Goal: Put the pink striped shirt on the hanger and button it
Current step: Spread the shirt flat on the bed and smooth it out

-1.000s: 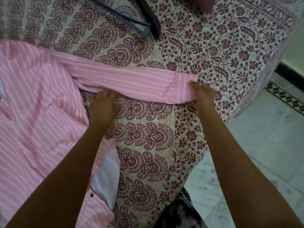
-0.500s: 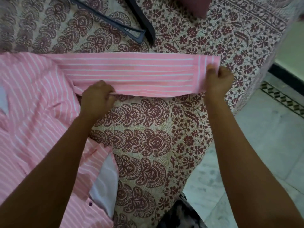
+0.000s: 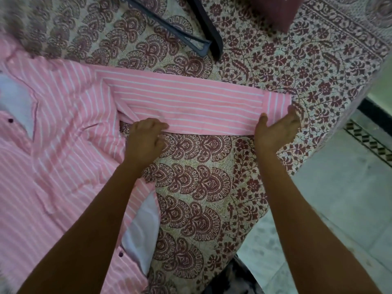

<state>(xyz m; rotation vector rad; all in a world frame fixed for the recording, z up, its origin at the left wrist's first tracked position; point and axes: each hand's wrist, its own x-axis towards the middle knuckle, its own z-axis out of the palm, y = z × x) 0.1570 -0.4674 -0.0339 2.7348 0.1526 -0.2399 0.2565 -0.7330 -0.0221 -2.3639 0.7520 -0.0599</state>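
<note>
Printed cotton, maroon paisley and flowers on cream, covers the bed [image 3: 191,187] across most of my view, and its right edge drops off to pale floor tiles [image 3: 339,209] with a dark patterned border, so open room lies on that side. Next in size is the pink striped shirt [image 3: 53,166], spread flat over the left part of the bed and running off the left edge of view, its white inner lining showing at the collar area and at the lower front edge, with dark buttons along the placket. Its sleeve [image 3: 186,105] stretches straight out to the right across bare bedcover, and the cuff ends just short of the bed's right edge. Beyond the sleeve, near the top of view, lies the dark hanger [image 3: 203,39], apart from the shirt, with a maroon cushion [image 3: 275,11] farther right. My left hand [image 3: 144,139], fingers curled, pinches the sleeve's near edge close to the armpit; my right hand [image 3: 275,130] lies open, fingers spread flat against the cuff's near edge.
</note>
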